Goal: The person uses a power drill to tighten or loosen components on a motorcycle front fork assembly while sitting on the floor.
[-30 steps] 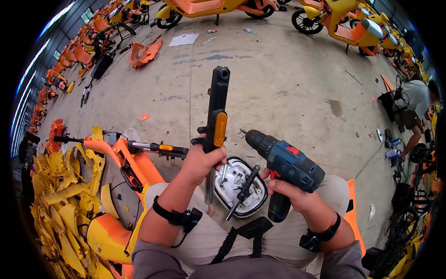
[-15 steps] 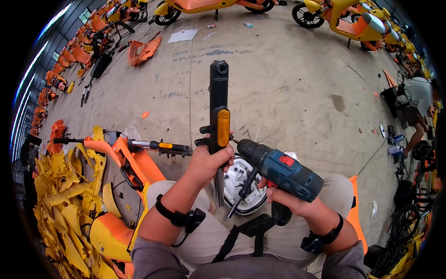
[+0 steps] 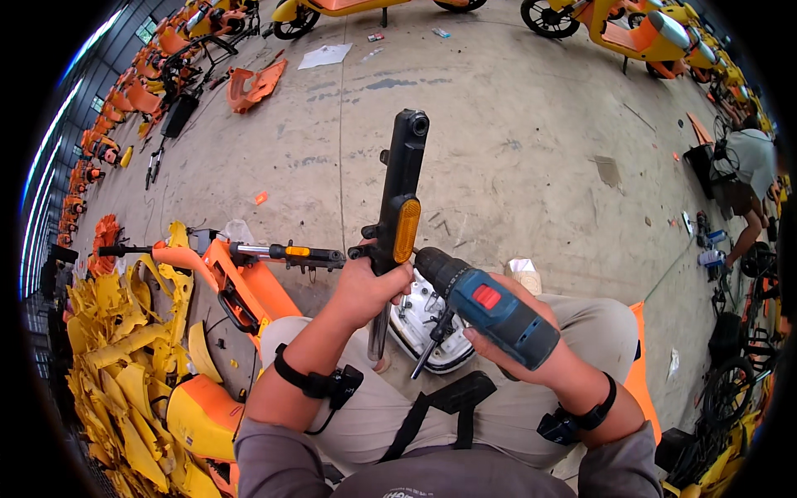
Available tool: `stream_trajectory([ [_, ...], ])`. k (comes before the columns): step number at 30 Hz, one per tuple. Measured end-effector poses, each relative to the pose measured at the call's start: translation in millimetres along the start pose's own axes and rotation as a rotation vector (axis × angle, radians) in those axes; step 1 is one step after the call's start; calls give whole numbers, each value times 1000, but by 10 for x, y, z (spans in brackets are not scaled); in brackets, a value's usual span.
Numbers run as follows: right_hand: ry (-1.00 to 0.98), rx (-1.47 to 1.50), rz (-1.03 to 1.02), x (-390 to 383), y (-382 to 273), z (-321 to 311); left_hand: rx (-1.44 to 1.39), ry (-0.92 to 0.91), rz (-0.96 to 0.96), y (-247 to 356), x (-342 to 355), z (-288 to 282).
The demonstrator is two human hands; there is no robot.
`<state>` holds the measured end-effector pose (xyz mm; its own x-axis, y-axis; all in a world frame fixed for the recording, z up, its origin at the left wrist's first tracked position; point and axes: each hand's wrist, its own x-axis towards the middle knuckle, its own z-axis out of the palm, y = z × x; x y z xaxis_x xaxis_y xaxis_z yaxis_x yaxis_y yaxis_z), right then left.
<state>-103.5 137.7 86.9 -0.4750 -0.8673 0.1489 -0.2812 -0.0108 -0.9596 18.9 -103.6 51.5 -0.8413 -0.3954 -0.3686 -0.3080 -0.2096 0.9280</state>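
My left hand [image 3: 371, 290] is closed around the lower part of a black fork leg [image 3: 400, 178], which carries an amber reflector [image 3: 406, 231] and ends in a silver tube. The leg points away from me and leans slightly right at its far end. A blue-and-black cordless drill [image 3: 502, 314] is in my right hand [image 3: 531, 361], whose palm and fingers wrap its handle, mostly hidden. The drill's nose is beside the leg, near the reflector's lower end; whether its bit touches is not clear. Beneath lies a white plastic shell [image 3: 403, 332] with small parts in it.
A second fork leg [image 3: 315, 257] rests by an orange scooter body panel [image 3: 266, 290] at left. Yellow broken panels [image 3: 124, 373] are heaped beyond it. Scooters [image 3: 639, 46] stand at the back. At far right a person [image 3: 747, 166] bends over among parts and a wheel [image 3: 729, 398].
The fork leg's far end has tilted right and the leg has rolled a little. My right hand has rolled the drill, so its handle is now hidden and its body sits slightly left and nearer.
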Motion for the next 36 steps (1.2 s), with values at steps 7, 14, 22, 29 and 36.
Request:
stream_trajectory([
  [7, 17, 2, 40, -71, 53, 38, 81, 36, 31, 25, -139, -45],
  [14, -3, 82, 131, -68, 27, 170, 55, 133, 76, 144, -307, -20],
  [22, -159, 117, -30, -8, 103, 234, 123, 179, 90, -2, -456, -135],
  [29, -292, 127, 139, -106, -21, 380, 37, 148, 168, 0, -514, -190],
  [36, -387, 31, 170, -41, -80, 292, 36, 79, 140, -28, -509, -255],
])
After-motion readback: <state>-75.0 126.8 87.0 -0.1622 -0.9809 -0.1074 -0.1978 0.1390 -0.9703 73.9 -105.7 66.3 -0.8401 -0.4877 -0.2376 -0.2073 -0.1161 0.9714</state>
